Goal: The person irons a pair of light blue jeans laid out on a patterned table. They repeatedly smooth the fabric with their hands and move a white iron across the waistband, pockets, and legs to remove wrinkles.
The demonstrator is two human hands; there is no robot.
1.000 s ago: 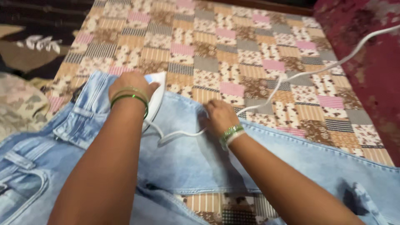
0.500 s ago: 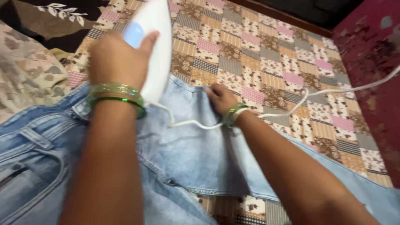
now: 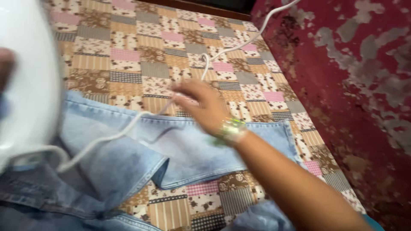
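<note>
at the far left a big white iron (image 3: 25,81) fills the edge of the view, lifted up off the cloth and close to the camera. only a dark bit of the left hand (image 3: 5,64) shows on the iron at the very edge, so i cannot tell how its fingers sit. a white cord (image 3: 124,130) comes from the bottom of the iron, runs right over the light blue jeans (image 3: 180,149), goes under the right hand and then far up to the top of the view. the jeans lie flat on a patchwork blanket (image 3: 128,55) with pink, brown and grey squares; one leg reaches to the right and its hem is near the blanket's right edge. the right hand (image 3: 201,105) is in the middle, blurry, above the far edge of the jeans leg, right at the cord. its fingers look loose and spread out, not closed on anything. green and white bangles (image 3: 231,128) sit on that wrist. on the right is a dark red wall (image 3: 342,85) with grey patches.
</note>
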